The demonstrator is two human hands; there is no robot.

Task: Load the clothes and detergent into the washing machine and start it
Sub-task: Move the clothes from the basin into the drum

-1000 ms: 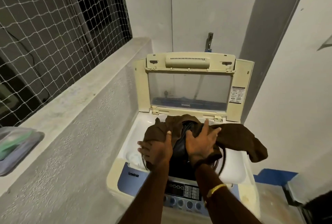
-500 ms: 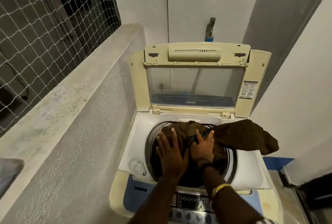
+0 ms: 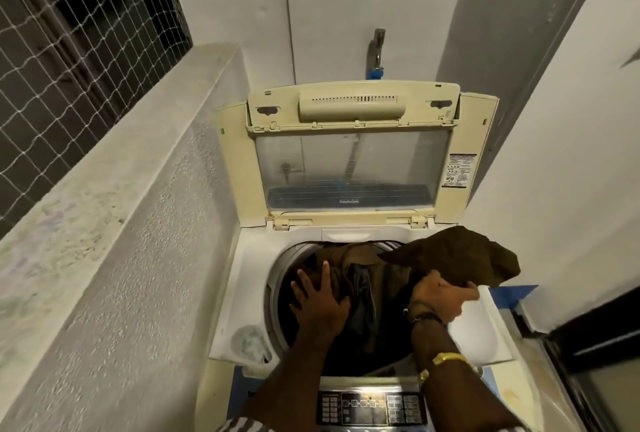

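Observation:
A top-loading washing machine (image 3: pixel 239 275) stands below me with its cream lid (image 3: pixel 349 154) raised against the wall. Dark brown clothes (image 3: pixel 367 279) fill the round drum opening. My left hand (image 3: pixel 318 303) presses flat on the clothes at the drum's left side, fingers spread. My right hand (image 3: pixel 443 300) grips a brown flap of cloth (image 3: pixel 457 255) that hangs over the drum's right rim. The control panel (image 3: pixel 370 407) with buttons lies at the machine's front edge, partly behind my forearms. No detergent is in view.
A rough concrete parapet (image 3: pixel 114 210) runs along the left, topped by a netted opening (image 3: pixel 69 26). A tap (image 3: pixel 377 47) sticks out of the wall above the lid. White wall closes the right side; a dark frame (image 3: pixel 595 355) stands at lower right.
The clothes have gone down from above the opening into the drum. My right hand moved right and took hold of the flap lying over the rim. My view came closer.

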